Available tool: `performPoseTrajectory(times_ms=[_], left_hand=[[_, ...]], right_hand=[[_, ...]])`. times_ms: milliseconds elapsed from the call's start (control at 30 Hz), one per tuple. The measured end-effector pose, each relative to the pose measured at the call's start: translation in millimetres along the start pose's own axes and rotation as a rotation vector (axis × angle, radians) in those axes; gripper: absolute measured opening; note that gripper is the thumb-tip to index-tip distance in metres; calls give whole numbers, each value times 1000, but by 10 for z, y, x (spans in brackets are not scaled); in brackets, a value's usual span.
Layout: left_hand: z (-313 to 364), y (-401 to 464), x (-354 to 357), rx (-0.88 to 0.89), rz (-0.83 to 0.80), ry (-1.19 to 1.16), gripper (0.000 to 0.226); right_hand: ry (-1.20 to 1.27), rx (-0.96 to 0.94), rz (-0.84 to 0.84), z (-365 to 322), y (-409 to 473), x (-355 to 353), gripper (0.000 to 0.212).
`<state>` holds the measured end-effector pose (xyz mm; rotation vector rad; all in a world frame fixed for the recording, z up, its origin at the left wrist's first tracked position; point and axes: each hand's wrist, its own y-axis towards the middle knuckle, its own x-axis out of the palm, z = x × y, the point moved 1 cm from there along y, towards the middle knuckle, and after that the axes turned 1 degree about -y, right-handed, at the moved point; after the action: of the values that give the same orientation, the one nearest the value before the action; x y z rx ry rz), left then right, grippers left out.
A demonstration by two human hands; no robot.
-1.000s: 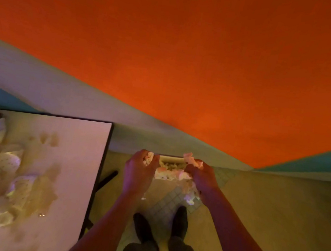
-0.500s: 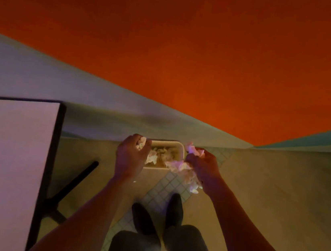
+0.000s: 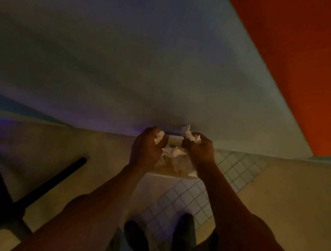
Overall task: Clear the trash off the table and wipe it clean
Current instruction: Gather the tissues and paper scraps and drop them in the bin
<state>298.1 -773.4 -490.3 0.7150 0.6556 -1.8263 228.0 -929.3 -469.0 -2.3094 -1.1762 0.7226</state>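
Hands full of tissue over a bin by the wall

Gripping crumpled white tissue, a person's left hand [image 3: 148, 147] curls round a small wad [image 3: 158, 137] at its fingertips, held above a pale bin [image 3: 172, 174] on the floor at the foot of the wall [image 3: 126, 67]. Between the hands another scrap of tissue [image 3: 172, 152] hangs over the bin's opening. To the right, the right hand [image 3: 199, 151] clutches a larger wad [image 3: 191, 133] that sticks up past its knuckles. Both forearms cover the bin's sides, so only its near rim and part of its paper-filled inside show. Dim light and blur hide what lies within. Black table legs [image 3: 31, 196] cross the lower left; dark shoes [image 3: 185, 231] stand on the tiled floor [image 3: 236, 168].
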Motion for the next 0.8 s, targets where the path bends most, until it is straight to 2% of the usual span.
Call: performPoseTrajectory(times_ms=[100, 167, 200, 267, 300, 367, 433, 467, 567, 600, 667, 700, 733, 767, 800], left_hand=[[-298, 77, 301, 33, -24, -5, 17], [-470, 105, 518, 13, -41, -38, 12], [-556, 131, 638, -55, -45, -121, 7], [-669, 180, 877, -294, -66, -324, 27], [-691, 198, 963, -433, -110, -362, 32], [-839, 236, 1097, -523, -142, -340, 32], [-982, 258, 1213, -547, -182, -274, 27], [-1081, 290, 1311, -500, -222, -196, 28], [-1253, 439, 1528, -415, -312, -18, 35], [-1242, 445, 1526, -389, -412, 26, 45], [-1189, 436, 1549, -262, -622, 314, 60], [-1146, 430, 1552, -181, -681, 373, 54], [-1171, 424, 1587, -157, -722, 345, 35], [-1118, 374, 1590, -228, -673, 90, 22], [-1014, 407, 1614, -296, -623, -57, 24]], right_hand=[[-8, -13, 11, 375, 310, 165, 14], [-10, 12, -36, 628, 507, 300, 36], [-15, 23, -62, 772, 628, 380, 47], [-75, 36, -110, 1037, 851, 516, 56], [-116, 45, -133, 1198, 977, 573, 58], [-146, 100, -153, 1375, 1122, 636, 58], [-111, 147, -142, 1428, 1173, 686, 60], [-92, 160, -136, 1489, 1235, 719, 58], [-136, 173, -106, 1457, 1229, 724, 43], [-156, 183, -111, 1471, 1245, 724, 40], [-179, 188, -137, 1561, 1319, 748, 36], [-201, 177, -149, 1621, 1358, 767, 40], [-214, 151, -159, 1682, 1423, 801, 50], [-268, 145, -154, 1702, 1444, 810, 60], [-326, 146, -159, 1743, 1500, 828, 65]])
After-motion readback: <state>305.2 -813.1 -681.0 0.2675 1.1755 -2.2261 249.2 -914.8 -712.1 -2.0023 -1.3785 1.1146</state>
